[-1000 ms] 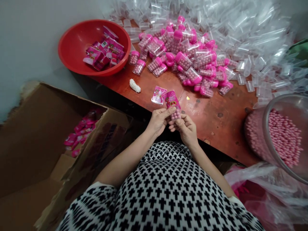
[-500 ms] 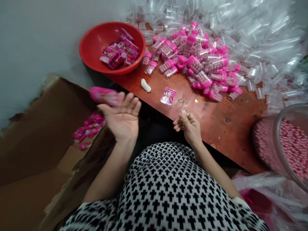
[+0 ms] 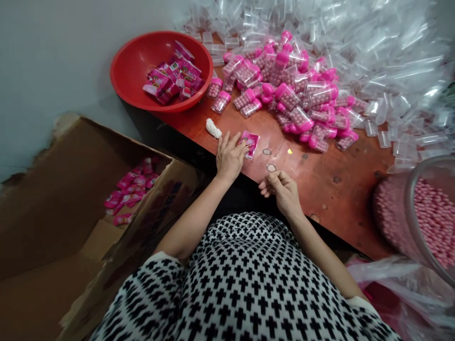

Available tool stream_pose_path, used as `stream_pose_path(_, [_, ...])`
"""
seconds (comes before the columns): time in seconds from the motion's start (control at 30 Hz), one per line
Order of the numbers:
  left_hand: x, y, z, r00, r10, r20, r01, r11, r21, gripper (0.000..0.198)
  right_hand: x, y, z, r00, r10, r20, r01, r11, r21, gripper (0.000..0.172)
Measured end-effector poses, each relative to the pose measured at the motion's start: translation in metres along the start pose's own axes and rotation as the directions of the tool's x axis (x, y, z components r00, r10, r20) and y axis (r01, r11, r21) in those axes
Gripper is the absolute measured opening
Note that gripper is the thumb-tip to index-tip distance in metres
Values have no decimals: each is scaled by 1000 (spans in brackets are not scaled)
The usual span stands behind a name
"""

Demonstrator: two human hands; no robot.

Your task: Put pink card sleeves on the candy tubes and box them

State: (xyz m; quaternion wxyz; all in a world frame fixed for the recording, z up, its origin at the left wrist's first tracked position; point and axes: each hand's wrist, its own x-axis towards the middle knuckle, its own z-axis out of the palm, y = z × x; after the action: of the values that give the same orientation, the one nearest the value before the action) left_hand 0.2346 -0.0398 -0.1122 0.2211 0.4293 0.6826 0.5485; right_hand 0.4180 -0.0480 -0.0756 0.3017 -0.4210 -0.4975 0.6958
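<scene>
Left hand (image 3: 229, 160) moved to label (image 3: 253, 142), packets (image 3: 159, 81) in bowl (image 3: 122, 71), beads (image 3: 432, 220) in tub (image 3: 409, 203)

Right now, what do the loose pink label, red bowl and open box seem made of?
The loose pink label: probably glossy plastic film, by its shine. The red bowl: smooth plastic, likely, with soft highlights. The open box: matte brown cardboard, edges ragged.

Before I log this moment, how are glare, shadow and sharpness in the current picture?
Head view: glare streaks the clear tubes; head view: the cardboard box is dark inside; head view: the left hand looks fairly sharp, but print on the nearby pink packet is unreadable.
</scene>
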Motion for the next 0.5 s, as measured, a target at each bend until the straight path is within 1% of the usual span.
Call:
stream_pose_path(0.1, [-2,0,0,1000,-19,-7,19,999,-35,13,11,-3,1,1000,-16,8,17,999,-34,36])
stream_pose_path(0.2, [-10,11,1,1000,-1,-15,0,999,-49,13,28,-6,7,987,-127,-94,123,991,-48,36])
stream_pose_path(0.27, [-18,23,3,999,21,-24,-23,996,-84,16,40,-9,9,970,-198,-142,197,980,-22,43])
stream_pose_path(0.37, [-31,38,3,999,33,12,-30,987,-157,19,54,-12,7,970,-222,-104,229,972,58,45])
stream_pose_path(0.43, [-36,43,2,999,-30,40,38,971,-234,31,58,-15,0,971,-228,-67,234,968,90,44])
stream_pose_path(0.47, [-37,43,2,993,-97,60,111,949,-294,38,59,-16,-4,972,-230,-42,233,968,89,46])
stream_pose_path(0.5, [-37,44,2,978,-178,108,205,910,-359,44,58,-17,-8,974,-226,-7,226,971,78,48])
